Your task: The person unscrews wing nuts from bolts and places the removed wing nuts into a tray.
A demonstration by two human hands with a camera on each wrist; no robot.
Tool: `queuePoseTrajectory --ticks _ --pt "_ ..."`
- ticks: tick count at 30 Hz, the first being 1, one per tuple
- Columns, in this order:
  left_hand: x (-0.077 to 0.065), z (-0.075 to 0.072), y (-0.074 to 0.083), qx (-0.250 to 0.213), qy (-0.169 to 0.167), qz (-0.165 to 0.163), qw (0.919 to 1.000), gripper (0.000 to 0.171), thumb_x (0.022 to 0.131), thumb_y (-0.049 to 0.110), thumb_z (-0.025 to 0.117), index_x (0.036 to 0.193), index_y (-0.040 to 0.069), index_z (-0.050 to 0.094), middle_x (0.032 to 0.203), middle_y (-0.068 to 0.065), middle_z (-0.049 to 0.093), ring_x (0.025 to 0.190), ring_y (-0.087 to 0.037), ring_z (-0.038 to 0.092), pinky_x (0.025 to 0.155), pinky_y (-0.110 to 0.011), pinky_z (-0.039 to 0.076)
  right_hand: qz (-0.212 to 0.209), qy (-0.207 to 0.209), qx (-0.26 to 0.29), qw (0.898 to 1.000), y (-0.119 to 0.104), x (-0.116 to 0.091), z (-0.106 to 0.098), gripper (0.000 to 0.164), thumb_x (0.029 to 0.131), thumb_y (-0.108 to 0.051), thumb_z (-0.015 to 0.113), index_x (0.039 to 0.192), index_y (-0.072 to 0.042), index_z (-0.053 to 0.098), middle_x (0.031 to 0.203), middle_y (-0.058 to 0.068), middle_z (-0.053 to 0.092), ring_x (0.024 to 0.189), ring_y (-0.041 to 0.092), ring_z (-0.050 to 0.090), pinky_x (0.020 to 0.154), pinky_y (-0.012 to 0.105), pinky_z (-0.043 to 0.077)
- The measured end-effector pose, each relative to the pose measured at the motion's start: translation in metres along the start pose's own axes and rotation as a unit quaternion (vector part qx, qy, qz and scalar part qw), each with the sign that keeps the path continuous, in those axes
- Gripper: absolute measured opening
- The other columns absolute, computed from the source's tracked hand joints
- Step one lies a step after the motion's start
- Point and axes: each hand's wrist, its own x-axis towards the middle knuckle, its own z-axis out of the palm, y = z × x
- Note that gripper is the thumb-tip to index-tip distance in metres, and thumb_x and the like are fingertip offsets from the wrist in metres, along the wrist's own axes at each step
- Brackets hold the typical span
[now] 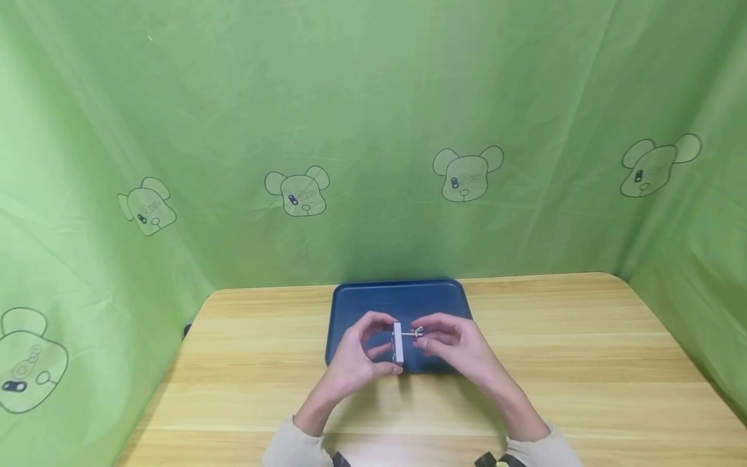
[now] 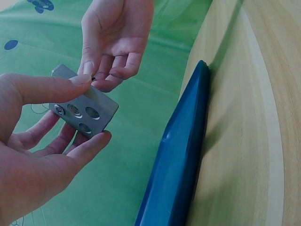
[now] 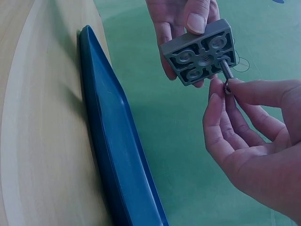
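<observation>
Green cloth (image 1: pixel 373 97) wraps the whole scene, printed with outlined bear heads (image 1: pixel 467 178), and below it we have a wood-grain table (image 1: pixel 583 337) with a blue tray (image 1: pixel 403 298) lying flat on it. All the action is up in the air, right over the near part of that tray! On the left, the left hand (image 1: pixel 356 360) pinches a grey block (image 1: pixel 398 344) by its edges, thumb on one side, fingertips on the other, and the block stands on edge. Across from it, the right hand (image 1: pixel 461 344) has the outer end of a metal bolt (image 3: pixel 227 70) nipped between thumb and fingertips. And look at that line: the bolt's threaded shaft points straight at the block and meets it at a corner hole! Round holes show on both faces, the bolt's side ribbed and recessed, the other smooth. How deep the bolt sits, I can't tell. Pale sleeves (image 1: pixel 296 447) frame both wrists at the bottom.
</observation>
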Motion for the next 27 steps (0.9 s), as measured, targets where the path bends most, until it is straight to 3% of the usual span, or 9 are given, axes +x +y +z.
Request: queuePoseTrajectory --ticks 5,10,15,21,27 --pt "-0.0001 -0.0002 -0.0002 0.002 0.0 0.002 1.0 0.072 0.063 -0.025 0.076 0.126 0.004 0.058 0.13 -0.015 0.058 0.127 -0.028 0.056 0.104 -0.037 0.056 -0.002 0.0 -0.005 1.0 -0.0006 -0.0007 -0.0002 0.028 0.094 -0.008 0.072 0.119 0.006 0.067 0.117 0.028 0.068 0.102 0.031 0.072 0.085 0.04 0.065" --pt "-0.0003 0.0001 -0.0003 0.002 -0.002 0.003 1.0 0.071 0.064 -0.026 0.076 0.126 0.004 0.058 0.13 -0.017 0.058 0.127 -0.028 0.056 0.104 -0.037 0.056 -0.002 0.005 -0.017 1.0 -0.0011 -0.0002 -0.0003 0.024 0.098 -0.014 0.069 0.115 0.003 0.069 0.109 0.02 0.071 0.098 0.032 0.072 0.083 0.043 0.065" --pt "-0.0002 0.0009 -0.001 0.004 -0.003 0.001 1.0 0.072 0.063 -0.026 0.077 0.126 0.004 0.059 0.13 -0.014 0.058 0.127 -0.028 0.056 0.104 -0.036 0.056 -0.006 0.009 -0.021 1.0 -0.0003 0.0005 -0.0006 0.023 0.101 -0.017 0.065 0.112 0.003 0.07 0.111 0.025 0.069 0.097 0.035 0.071 0.081 0.041 0.066" --pt "0.0001 0.0013 -0.0015 0.0 -0.007 0.002 1.0 0.071 0.064 -0.026 0.076 0.126 0.004 0.058 0.133 -0.025 0.055 0.128 -0.03 0.056 0.104 -0.036 0.056 -0.011 0.008 -0.019 1.0 0.0001 0.0005 -0.0011 0.024 0.103 -0.018 0.063 0.111 0.003 0.07 0.113 0.027 0.068 0.096 0.026 0.071 0.081 0.038 0.066" --pt "-0.0002 0.0015 -0.0019 0.003 -0.004 0.002 1.0 0.071 0.064 -0.026 0.077 0.126 0.004 0.059 0.129 -0.014 0.059 0.127 -0.029 0.056 0.104 -0.037 0.056 -0.017 0.006 -0.017 1.0 -0.0008 -0.0001 -0.0016 0.023 0.101 -0.016 0.065 0.112 0.003 0.07 0.112 0.032 0.066 0.094 0.021 0.071 0.083 0.04 0.066"
